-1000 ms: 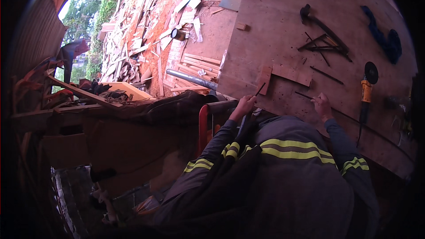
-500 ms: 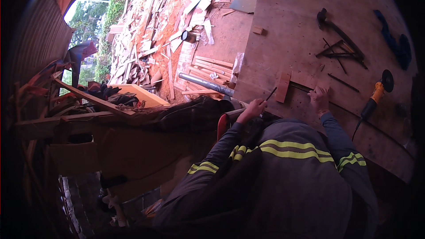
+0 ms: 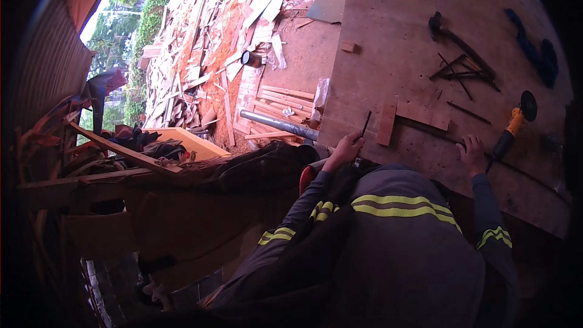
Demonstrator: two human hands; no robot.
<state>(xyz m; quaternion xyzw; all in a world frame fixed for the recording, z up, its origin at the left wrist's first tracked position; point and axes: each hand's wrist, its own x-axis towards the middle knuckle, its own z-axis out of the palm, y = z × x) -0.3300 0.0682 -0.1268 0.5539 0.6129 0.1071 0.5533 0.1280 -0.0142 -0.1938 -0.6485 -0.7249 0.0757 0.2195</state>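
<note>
My left hand (image 3: 345,151) is closed around a thin dark rod (image 3: 367,124) that points up and away over the wooden work surface (image 3: 395,30). Right of the rod, a short reddish wooden block (image 3: 386,124) lies at an angle against a longer flat wooden piece (image 3: 424,116). My right hand (image 3: 472,155) rests near the surface's front part, fingers somewhat apart, beside a long dark line that runs right from the wooden piece. Whether its fingertips touch something thin there is hard to see. Close to this hand is a yellow and black angle grinder (image 3: 513,126).
Farther back lie a hammer (image 3: 464,45), several dark metal rods (image 3: 467,75), a single dark rod (image 3: 469,112), blue cloth (image 3: 534,48) and a small wood block (image 3: 347,46). Left of the surface are a grey pipe (image 3: 279,125), wooden strips (image 3: 285,100) and scrap wood (image 3: 194,42).
My right hand has moved right, off the flat wooden piece, toward the grinder. My left hand has shifted slightly left, and its rod now stands more steeply.
</note>
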